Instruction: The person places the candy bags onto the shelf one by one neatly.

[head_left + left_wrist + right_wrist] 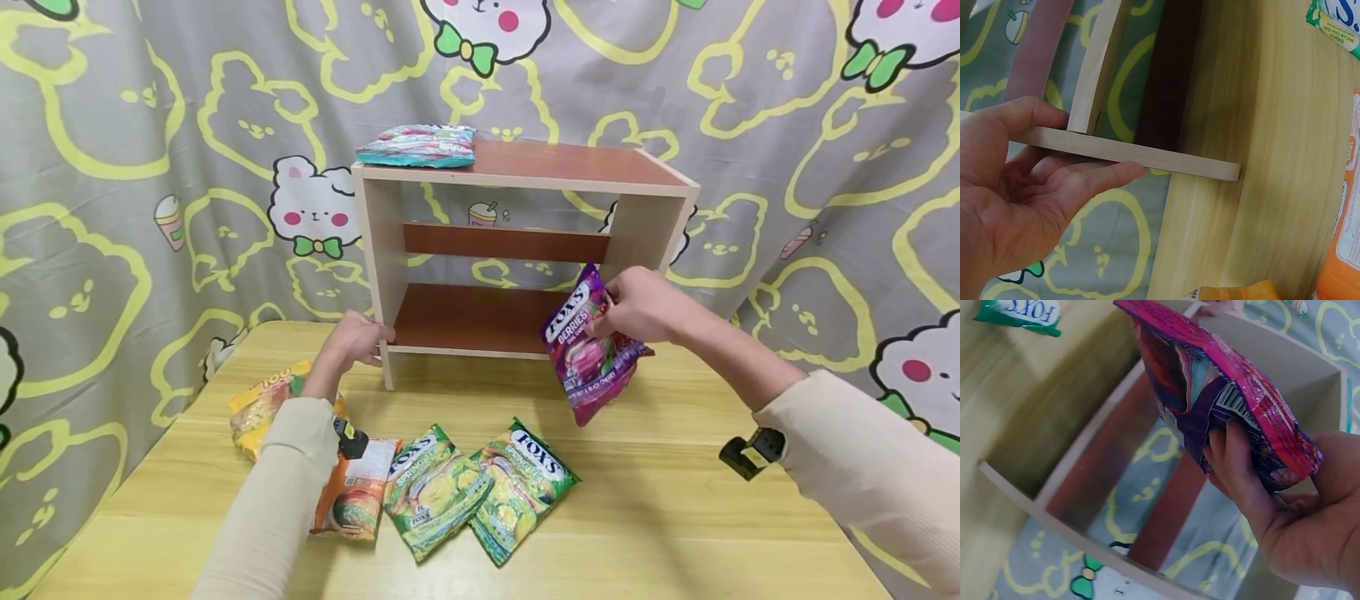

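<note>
My right hand (647,307) grips a purple bag of Fox's Berries candy (588,354) by its right side, in front of the shelf's right half. In the right wrist view, fingers press the back of the candy bag (1222,400) near its barcode. At the other end, my left hand (352,340) holds the left side panel (377,250) of a small wooden shelf unit (525,171). The left wrist view shows the thumb on one face of the side panel (1147,155) and the fingers on the other.
A teal and red candy bag (420,147) lies on the shelf top, at the left. On the table (660,500) lie two green Fox's Spring bags (435,492), an orange bag (356,492) and a yellow bag (262,404), partly behind the left forearm. A patterned curtain (225,142) hangs behind.
</note>
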Tool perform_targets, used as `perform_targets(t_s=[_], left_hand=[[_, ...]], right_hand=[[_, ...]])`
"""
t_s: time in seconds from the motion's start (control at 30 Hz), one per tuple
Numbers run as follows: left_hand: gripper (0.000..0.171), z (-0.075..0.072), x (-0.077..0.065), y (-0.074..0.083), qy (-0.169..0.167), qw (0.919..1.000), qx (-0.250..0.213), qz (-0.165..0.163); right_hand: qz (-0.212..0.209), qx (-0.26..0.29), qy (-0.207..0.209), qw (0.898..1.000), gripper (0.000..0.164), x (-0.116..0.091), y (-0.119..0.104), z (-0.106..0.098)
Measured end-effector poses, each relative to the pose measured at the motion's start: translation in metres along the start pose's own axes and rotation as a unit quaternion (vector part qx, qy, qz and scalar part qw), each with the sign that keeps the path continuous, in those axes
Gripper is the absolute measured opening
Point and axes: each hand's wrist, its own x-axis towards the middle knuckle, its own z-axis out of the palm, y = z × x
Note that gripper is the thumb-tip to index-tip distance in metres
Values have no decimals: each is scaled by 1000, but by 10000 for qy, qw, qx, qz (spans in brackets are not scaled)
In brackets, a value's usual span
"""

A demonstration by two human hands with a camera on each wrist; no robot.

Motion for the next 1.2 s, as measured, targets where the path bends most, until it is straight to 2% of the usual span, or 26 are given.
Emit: perform_targets(t_s=[0.17, 0.37, 0.6, 0.73, 0.9, 1.0, 1.07, 1.2], left_hand=[[28, 0, -1, 1, -19, 10000, 15, 7], [31, 0, 1, -1, -23, 10000, 32, 33], [34, -1, 1, -2, -52, 9999, 117, 76], [35, 0, -1, -1, -55, 9998, 174, 76], [34, 1, -1, 0, -16, 9998, 188, 24], [33, 2, -1, 0, -27, 9999, 146, 6], [33, 2, -1, -1, -30, 9999, 106, 9], [34, 0, 0, 0, -50, 10000, 74, 32]], right_hand=[[113, 37, 81, 9999, 32, 2, -20, -19], [193, 362, -15, 9992, 32, 3, -37, -43], [386, 449, -53, 9982, 49, 2, -55, -76], [532, 1016, 5, 9934, 59, 3, -65, -94], [787, 1856, 425, 9786, 68, 8, -74, -111], [927, 2447, 633, 9631, 66, 12, -76, -117], [1018, 2924, 679, 9484, 68, 15, -77, -120], [1149, 3871, 750, 9118, 71, 20, -80, -122]])
